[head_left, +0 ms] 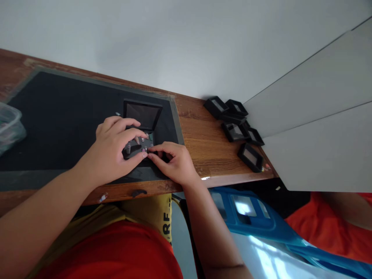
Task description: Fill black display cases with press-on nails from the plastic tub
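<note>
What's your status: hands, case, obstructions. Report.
Left hand arched over open black case. Right hand at its near right corner, grip unclear. Small pieces inside. Left hand partly blocks view.

The left edge crops a clear plastic tub [11, 126]; the left hand [112, 149] partly covers an open black rectangular box [142, 115].

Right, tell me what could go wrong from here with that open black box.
The left hand spreads over small pieces in the box, so it could knock one over. The raised lid is close behind that hand; a bump might tip it shut. The right hand is at the box's near side, close to the table edge, so a dropped piece could roll off.
</note>
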`<state>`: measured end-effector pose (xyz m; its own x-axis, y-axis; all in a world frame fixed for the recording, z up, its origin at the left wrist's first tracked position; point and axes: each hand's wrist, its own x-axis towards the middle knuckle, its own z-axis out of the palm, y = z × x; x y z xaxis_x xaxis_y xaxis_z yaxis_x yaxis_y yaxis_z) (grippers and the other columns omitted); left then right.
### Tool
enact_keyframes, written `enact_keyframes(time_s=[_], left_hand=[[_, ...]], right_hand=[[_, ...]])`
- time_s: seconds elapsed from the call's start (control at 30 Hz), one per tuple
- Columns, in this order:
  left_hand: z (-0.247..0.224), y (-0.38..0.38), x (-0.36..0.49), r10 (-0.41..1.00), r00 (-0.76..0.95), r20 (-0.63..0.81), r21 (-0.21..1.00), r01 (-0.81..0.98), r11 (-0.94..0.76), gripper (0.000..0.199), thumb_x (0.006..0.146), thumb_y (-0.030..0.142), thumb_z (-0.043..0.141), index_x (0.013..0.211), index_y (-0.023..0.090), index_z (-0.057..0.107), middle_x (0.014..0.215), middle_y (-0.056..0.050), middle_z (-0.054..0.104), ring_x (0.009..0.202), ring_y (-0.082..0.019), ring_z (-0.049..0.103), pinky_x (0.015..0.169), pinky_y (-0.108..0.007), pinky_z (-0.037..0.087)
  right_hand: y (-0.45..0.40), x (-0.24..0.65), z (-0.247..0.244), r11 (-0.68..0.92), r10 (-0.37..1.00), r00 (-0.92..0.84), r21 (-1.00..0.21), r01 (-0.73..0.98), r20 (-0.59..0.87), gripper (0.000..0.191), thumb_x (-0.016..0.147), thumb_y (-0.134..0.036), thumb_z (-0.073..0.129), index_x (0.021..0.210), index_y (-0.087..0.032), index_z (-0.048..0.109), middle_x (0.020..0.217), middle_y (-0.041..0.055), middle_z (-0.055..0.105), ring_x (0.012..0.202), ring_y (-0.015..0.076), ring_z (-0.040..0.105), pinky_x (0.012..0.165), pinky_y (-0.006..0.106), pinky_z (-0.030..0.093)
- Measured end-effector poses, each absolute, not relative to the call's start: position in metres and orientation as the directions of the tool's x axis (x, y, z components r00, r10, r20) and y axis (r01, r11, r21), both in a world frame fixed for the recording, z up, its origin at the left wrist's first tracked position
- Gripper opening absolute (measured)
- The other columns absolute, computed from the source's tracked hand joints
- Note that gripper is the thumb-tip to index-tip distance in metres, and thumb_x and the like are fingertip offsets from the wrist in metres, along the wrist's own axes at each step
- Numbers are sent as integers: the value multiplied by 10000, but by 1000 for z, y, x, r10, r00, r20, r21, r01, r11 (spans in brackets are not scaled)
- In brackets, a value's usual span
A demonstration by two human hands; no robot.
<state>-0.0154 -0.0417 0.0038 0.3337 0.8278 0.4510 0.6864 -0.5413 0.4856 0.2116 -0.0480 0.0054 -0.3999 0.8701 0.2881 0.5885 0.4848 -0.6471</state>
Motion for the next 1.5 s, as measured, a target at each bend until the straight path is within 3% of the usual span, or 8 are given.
enact_keyframes(time_s=[0.23,0.47,0.7,0.9,1.13,1.3,1.5], left_hand=[[5,-42,-16,826,331,456,498,675,-545,241,912,378,657,1118,272,723,1345,-104,685,1305,-405,539,1100,-631,413],[5,-42,-16,818,341,464,493,667,-558,228,917,369,652,1106,263,725,1319,-100,697,1283,-395,556,1095,-616,416],[3,-39,-17,792,370,486,487,638,-597,219,935,370,673,1097,236,732,1234,-102,736,1220,-362,601,1047,-566,470],[8,-38,-17,738,390,551,520,531,-669,164,994,340,656,1009,221,767,1060,-57,788,1065,-262,663,991,-451,524],[8,-39,-15,718,364,593,555,462,-692,151,995,316,674,989,220,790,1059,-53,802,1061,-232,703,986,-401,555],[9,-42,-14,760,377,529,643,406,-649,164,1007,318,657,1086,241,778,1095,-42,810,1067,-218,733,983,-366,577],[11,-45,-16,788,381,484,678,406,-613,159,1016,331,640,1087,271,769,1041,-7,795,943,-174,729,880,-316,587]], right_hand=[[-52,208,3,551,834,-417,-535,640,361,168,991,-262,679,1030,-179,820,777,13,730,675,113,624,657,246,430],[-54,202,3,496,860,-326,-492,715,392,149,1004,-257,640,990,-202,777,851,29,766,766,144,683,699,261,464],[-56,201,6,486,858,-164,-669,563,486,138,1006,-277,650,955,-211,759,778,8,708,653,123,596,631,259,465],[-58,201,8,546,837,-252,-705,454,486,125,1006,-284,675,960,-217,770,813,18,734,676,128,612,670,279,510],[-56,201,8,611,791,-341,-667,426,508,117,1016,-255,665,956,-203,751,833,18,738,697,119,617,702,271,516],[-56,201,7,645,763,-387,-651,402,517,101,1022,-239,654,982,-198,736,818,13,715,692,114,613,677,254,508],[-57,202,7,660,748,-406,-651,376,524,82,1005,-223,678,1034,-184,744,793,5,689,675,108,589,667,253,501]])
